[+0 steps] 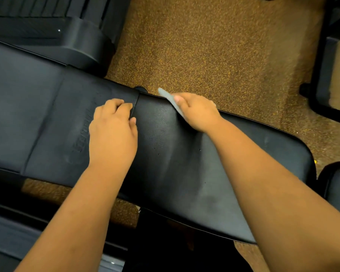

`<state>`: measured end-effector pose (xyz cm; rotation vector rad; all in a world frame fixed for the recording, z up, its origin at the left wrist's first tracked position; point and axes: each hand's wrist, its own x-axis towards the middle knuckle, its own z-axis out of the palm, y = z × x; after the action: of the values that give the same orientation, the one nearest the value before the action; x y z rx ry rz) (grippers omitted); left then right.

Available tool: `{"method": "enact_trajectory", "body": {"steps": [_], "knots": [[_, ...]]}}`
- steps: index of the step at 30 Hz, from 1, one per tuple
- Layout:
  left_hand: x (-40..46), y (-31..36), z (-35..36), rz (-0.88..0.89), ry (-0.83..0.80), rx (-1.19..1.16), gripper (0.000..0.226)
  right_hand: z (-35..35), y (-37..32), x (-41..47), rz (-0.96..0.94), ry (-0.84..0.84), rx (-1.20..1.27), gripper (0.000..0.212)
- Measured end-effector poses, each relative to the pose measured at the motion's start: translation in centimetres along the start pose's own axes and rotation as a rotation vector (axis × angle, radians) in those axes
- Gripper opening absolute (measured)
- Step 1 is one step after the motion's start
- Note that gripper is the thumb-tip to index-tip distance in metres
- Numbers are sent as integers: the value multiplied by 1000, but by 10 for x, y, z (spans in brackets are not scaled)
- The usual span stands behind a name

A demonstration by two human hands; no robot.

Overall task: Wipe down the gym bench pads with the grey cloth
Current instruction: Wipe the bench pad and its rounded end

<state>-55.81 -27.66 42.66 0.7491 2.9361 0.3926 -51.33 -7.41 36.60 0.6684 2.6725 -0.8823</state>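
Observation:
A black gym bench runs across the view, a longer back pad (37, 118) on the left and a seat pad (185, 173) on the right, split by a narrow gap. My left hand (112, 130) rests on the back pad at the gap, its fingertips curled over the pad's end edge. My right hand (196, 110) presses the grey cloth (170, 99) onto the far edge of the seat pad. Only a strip of the cloth shows beyond my thumb; the rest is hidden under the hand.
Speckled brown-and-yellow rubber flooring (214, 46) lies beyond the bench. A black machine base (67, 36) stands at the upper left, a dark frame (326, 75) at the right edge, another black pad (338, 189) at the right.

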Motion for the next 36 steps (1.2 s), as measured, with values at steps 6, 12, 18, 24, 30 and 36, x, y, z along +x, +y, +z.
{"method": "enact_trajectory", "body": {"steps": [6,12,18,24,30,36], "knots": [[2,-28,-11,-49,37,78,37,-14,61,-17,303,-15,-14,46],[4,-44,-7,-108,22,67,39,-4,0,6,244,-20,-38,45],[3,-44,-1,-109,44,65,40,16,-57,23,-4,5,-68,38],[1,-46,0,-97,41,82,42,3,-10,4,36,28,-6,41],[-2,-49,8,-63,55,122,39,-6,-1,8,309,-17,-41,52],[-9,-51,22,-34,119,147,41,14,-71,24,67,-5,-27,45]]}}
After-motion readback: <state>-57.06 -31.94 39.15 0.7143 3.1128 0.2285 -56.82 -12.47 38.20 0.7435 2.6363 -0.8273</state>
